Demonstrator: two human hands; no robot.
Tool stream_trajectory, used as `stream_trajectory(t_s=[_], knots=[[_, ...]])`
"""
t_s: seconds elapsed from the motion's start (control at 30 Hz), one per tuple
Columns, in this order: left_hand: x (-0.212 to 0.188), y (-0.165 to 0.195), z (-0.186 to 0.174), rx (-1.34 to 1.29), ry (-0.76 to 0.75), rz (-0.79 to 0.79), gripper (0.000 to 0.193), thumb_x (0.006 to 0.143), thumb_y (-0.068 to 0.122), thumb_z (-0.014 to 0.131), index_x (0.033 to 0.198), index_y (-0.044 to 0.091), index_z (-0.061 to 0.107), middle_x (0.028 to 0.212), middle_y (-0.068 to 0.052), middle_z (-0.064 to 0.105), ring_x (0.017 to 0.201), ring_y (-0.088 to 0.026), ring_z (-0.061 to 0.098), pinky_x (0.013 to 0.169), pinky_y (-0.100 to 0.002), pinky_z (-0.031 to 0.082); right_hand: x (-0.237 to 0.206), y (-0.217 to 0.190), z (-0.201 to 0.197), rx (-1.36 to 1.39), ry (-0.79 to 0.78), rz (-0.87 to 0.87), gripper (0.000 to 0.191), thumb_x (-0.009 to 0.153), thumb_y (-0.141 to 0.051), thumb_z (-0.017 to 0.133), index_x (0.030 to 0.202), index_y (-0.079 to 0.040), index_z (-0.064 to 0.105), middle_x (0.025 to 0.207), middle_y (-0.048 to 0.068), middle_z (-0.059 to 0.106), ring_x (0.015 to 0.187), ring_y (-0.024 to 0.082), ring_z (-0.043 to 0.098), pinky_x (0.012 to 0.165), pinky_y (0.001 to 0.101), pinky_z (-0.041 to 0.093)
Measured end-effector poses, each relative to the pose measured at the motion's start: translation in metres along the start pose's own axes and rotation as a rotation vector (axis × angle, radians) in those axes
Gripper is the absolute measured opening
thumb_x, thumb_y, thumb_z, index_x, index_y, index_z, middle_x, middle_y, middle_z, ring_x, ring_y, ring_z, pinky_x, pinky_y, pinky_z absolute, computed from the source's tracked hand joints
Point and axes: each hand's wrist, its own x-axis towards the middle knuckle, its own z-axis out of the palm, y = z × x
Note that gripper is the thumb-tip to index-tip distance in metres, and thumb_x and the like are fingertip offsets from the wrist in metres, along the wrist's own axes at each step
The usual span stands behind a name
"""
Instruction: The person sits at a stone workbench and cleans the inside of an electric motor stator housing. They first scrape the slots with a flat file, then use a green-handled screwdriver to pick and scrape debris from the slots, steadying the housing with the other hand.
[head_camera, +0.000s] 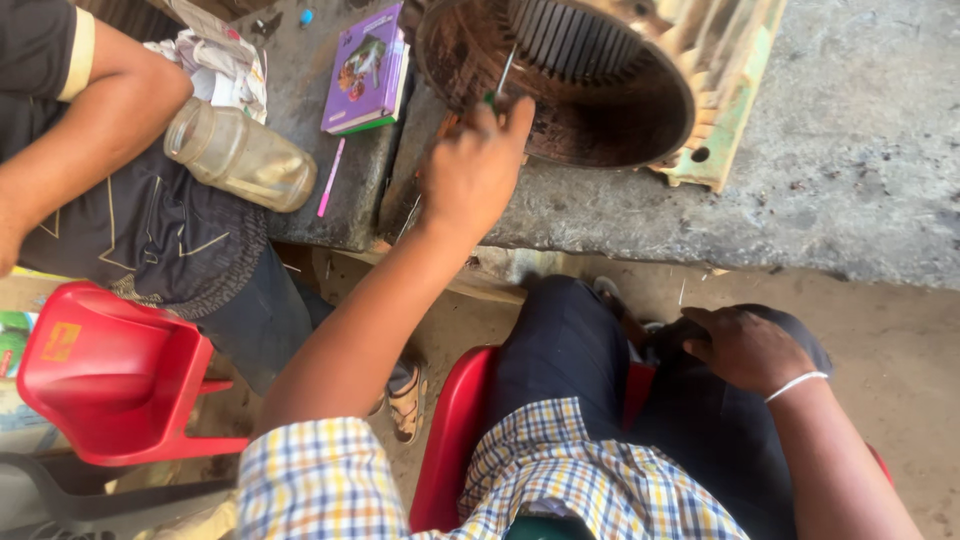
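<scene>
Fingers of the left hand (470, 170) are closed around a thin metal tool with a green handle (503, 80), whose tip is held against the rusty inner rim of an electric motor stator housing (610, 110). The housing lies on its side on the far part of the grey concrete worktop (850, 170), its slotted core turned toward the worktop's front edge, and the left hand is raised just in front of its opening. The right hand (745, 348) is laid on the dark trousers at the right knee, fingers curled loosely and nothing seen in its grip; a white bracelet (797, 384) is worn at the wrist. Near the worktop's left end a purple book (365, 70) is seen, with a pink pen (331, 177) just beside it and a clear plastic jar (240, 155) lying on its side at the edge. Another person's arm (80, 140) is seen at the left, above a red plastic chair (115, 375)
</scene>
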Motion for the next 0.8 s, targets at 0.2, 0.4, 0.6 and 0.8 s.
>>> stream_trajectory(t_s=[0.2,0.4,0.6,0.8], knots=[[-0.024,-0.002,-0.022,-0.061,-0.082,0.022,0.014,0.099,0.018,0.058,0.113,0.016,0.060,0.080,-0.006,0.064,0.051,-0.018,0.065,0.042,-0.034,0.050,-0.001,0.005,0.000,-0.015,0.045,-0.024,0.056,0.089,-0.047,0.065,0.140,-0.025,0.058,0.122,0.012,0.072,0.119,0.033,0.066,0.101,0.0448,0.052],[-0.024,-0.022,0.007,-0.137,-0.025,0.105,0.026,0.098,0.012,0.057,0.123,0.012,0.059,0.092,-0.012,0.066,0.059,-0.022,0.069,0.046,-0.035,0.054,0.001,0.005,0.001,0.048,0.049,-0.039,0.058,0.086,-0.044,0.067,0.140,-0.025,0.058,0.124,0.012,0.071,0.120,0.033,0.065,0.100,0.0449,0.052],[0.011,-0.011,0.053,-0.261,-0.145,0.053,0.037,0.096,0.009,0.056,0.132,0.016,0.057,0.097,-0.015,0.067,0.060,-0.027,0.071,0.045,-0.039,0.058,-0.002,0.001,-0.005,-0.003,-0.009,0.029,0.056,0.090,-0.046,0.064,0.142,-0.027,0.057,0.126,0.010,0.072,0.123,0.030,0.066,0.104,0.0428,0.052],[-0.053,-0.029,0.033,-0.336,-0.154,0.046,0.033,0.098,0.014,0.057,0.130,0.017,0.057,0.101,-0.018,0.067,0.068,-0.033,0.072,0.054,-0.045,0.060,-0.001,-0.001,-0.005,0.033,0.016,0.006,0.055,0.087,-0.044,0.067,0.139,-0.027,0.059,0.128,0.009,0.071,0.124,0.030,0.064,0.103,0.0430,0.051]])
